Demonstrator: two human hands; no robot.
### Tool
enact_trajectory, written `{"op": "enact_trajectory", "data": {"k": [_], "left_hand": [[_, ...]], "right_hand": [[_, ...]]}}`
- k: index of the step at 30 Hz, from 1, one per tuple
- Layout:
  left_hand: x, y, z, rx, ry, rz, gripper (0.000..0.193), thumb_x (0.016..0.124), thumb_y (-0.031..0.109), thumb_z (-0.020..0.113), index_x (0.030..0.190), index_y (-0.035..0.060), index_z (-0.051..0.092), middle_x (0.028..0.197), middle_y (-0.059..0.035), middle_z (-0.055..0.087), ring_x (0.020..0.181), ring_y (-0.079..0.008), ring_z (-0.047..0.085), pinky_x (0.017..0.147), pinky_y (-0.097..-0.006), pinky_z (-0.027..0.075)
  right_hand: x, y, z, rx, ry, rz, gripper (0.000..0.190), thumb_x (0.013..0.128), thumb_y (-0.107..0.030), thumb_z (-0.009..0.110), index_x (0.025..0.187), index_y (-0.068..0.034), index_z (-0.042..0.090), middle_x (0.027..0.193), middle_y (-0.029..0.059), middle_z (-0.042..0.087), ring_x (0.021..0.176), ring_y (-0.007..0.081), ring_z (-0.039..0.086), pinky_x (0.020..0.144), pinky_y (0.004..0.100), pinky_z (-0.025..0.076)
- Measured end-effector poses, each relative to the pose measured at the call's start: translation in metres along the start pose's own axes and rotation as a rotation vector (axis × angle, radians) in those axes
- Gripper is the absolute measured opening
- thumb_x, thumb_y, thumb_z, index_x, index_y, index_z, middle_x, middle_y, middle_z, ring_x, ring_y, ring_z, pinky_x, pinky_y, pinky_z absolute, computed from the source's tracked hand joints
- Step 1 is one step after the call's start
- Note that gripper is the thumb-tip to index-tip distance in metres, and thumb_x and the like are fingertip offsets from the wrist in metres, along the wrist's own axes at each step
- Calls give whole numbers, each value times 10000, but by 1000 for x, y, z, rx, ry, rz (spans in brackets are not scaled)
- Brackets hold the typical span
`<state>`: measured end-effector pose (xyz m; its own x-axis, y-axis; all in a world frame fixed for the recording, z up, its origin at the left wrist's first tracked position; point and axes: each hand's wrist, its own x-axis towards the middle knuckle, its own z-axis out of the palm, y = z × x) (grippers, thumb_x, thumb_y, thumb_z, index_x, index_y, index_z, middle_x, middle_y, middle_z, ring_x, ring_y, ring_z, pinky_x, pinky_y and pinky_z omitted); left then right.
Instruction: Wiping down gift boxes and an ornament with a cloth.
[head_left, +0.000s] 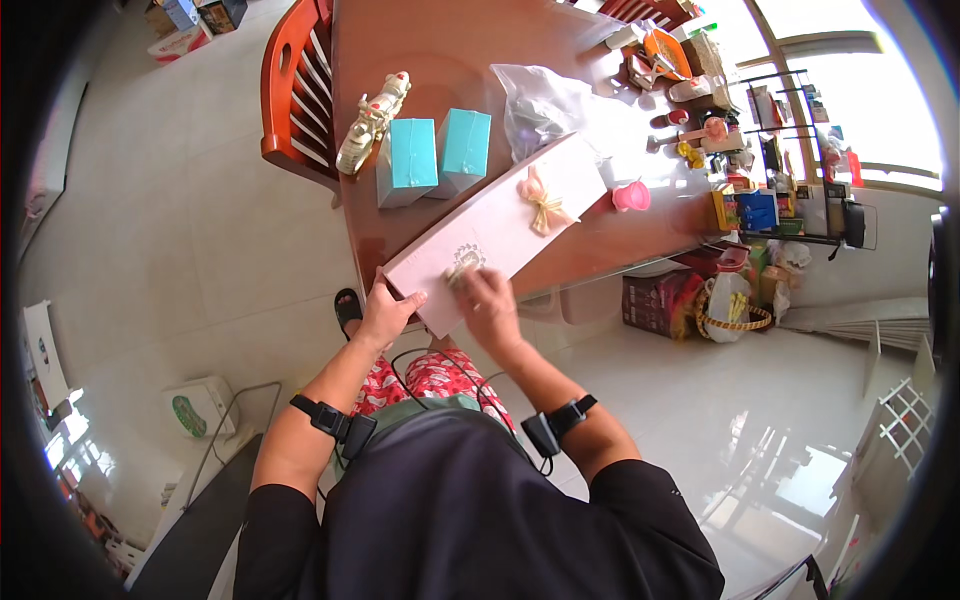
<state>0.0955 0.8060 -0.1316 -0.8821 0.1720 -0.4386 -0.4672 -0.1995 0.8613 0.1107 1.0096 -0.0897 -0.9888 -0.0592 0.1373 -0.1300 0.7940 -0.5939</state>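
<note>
A long pale-pink gift box (442, 259) lies slantwise over the near end of the brown table (442, 37). It bears a dark printed emblem and a peach and gold ribbon bow (544, 202). My left hand (388, 311) grips the near left corner, thumb on the lid. On the lid beside the emblem, my right hand (487, 296) presses a small whitish wad (459, 274), probably cloth or tissue; the hand is blurred. Two turquoise-topped boxes (414, 154) (465, 146) stand beyond the gift box.
A model motorcycle (373, 124) stands at the table's left edge, near a wooden chair (300, 97). Behind the gift box lies a clear plastic bag (544, 109). A pink cup (631, 196) sits to its right. Several small items and a black rack (787, 157) crowd the right side.
</note>
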Motion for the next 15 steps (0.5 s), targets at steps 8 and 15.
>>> {"op": "enact_trajectory", "data": {"k": [8, 15], "left_hand": [[1, 3, -3, 87, -17, 4, 626, 849, 77, 806, 1347, -49, 448, 1249, -135, 619, 1138, -211, 598, 1002, -327, 483], [-1, 5, -11, -74, -43, -91, 557, 901, 136, 741, 1362, 11, 456, 1240, -119, 618, 1121, -217, 619, 978, -384, 533]], "right_hand": [[89, 22, -33, 131, 265, 265, 222, 877, -35, 698, 1095, 6, 689, 1063, 195, 626, 930, 317, 663, 788, 414, 557], [57, -18, 23, -30, -44, -68, 394, 851, -18, 645, 1242, -62, 651, 1157, 204, 594, 1007, 395, 606, 892, 441, 531]]}}
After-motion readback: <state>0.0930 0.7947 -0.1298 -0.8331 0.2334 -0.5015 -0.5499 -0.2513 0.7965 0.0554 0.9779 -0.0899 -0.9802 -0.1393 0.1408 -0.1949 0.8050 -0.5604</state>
